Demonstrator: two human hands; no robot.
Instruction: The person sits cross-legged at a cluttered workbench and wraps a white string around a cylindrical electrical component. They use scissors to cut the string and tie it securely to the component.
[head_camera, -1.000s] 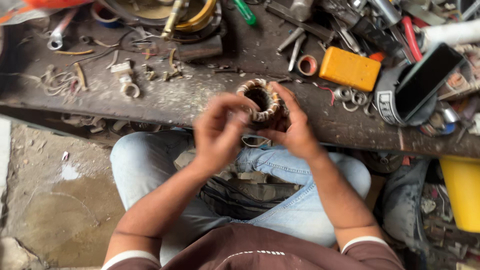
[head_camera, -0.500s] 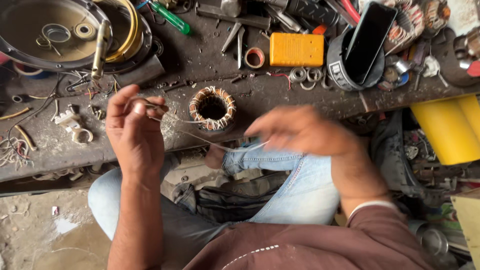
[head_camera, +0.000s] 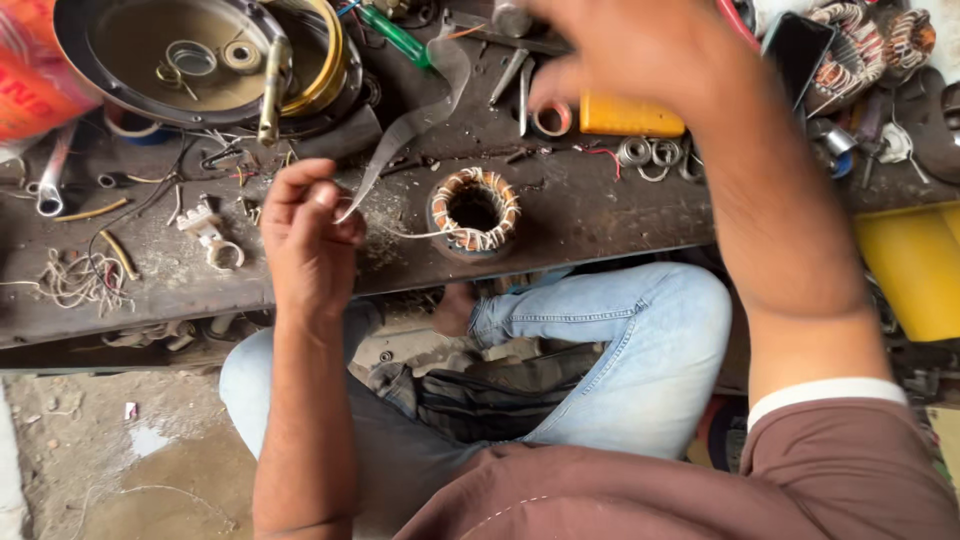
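Note:
A ring-shaped motor stator (head_camera: 470, 241) wound with copper wire and pale binding sits upright on the dark workbench (head_camera: 600, 212) near its front edge. My left hand (head_camera: 305, 240) is to its left and pinches the lower end of a grey translucent strip (head_camera: 405, 125) that curves up and to the right. A thin pale thread runs from the stator toward this hand. My right hand (head_camera: 640, 50) is raised and blurred above the bench's far side, close to the strip's upper end. Whether it holds anything is unclear.
A round metal housing (head_camera: 200, 60) with small parts inside lies at the back left. A green screwdriver (head_camera: 395, 35), an orange-yellow box (head_camera: 630, 115), a tape roll (head_camera: 550, 120), metal rings (head_camera: 650, 155) and further wound stators (head_camera: 850, 40) crowd the back. A yellow container (head_camera: 915, 265) stands right.
Both hands left the stator, which now rests on the bench. The left hand drew left with the strip; the right hand rose from in front of the stator up over the bench's back.

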